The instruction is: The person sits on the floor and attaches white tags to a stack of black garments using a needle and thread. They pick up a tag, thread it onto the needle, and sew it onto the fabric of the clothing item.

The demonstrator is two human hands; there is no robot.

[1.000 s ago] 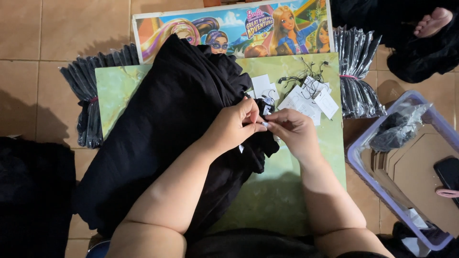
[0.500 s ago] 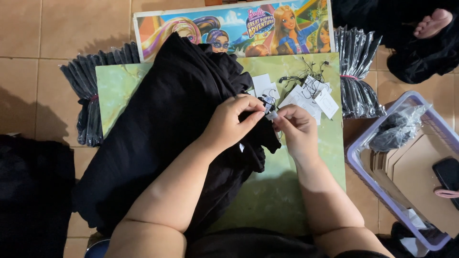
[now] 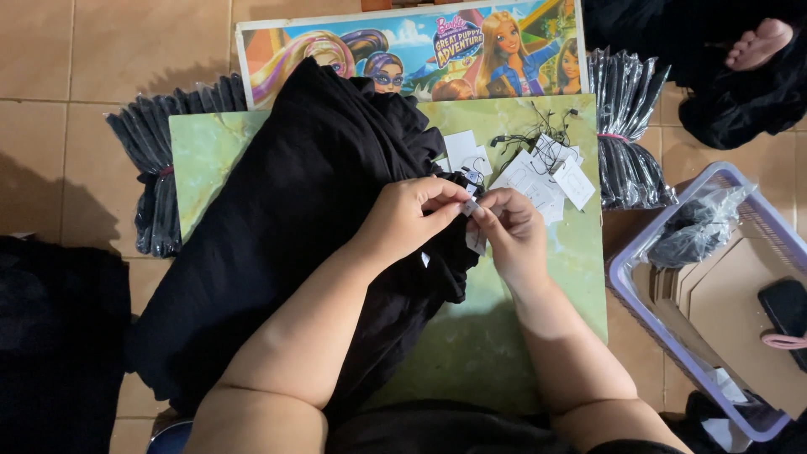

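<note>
Hands meet at the right edge of the black garment [image 3: 286, 227], which lies across the green board [image 3: 521, 336]. The left hand [image 3: 408, 220] and right hand [image 3: 511, 234] have closed in since a second ago, both now pinching a small white tag [image 3: 472, 208] against the cloth. More tags [image 3: 542, 172] lie beyond; a basket [image 3: 639, 311] sits right.

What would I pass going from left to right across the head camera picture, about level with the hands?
Bundle of dark bagged items → black garment → left hand → right hand → lilac basket.
</note>
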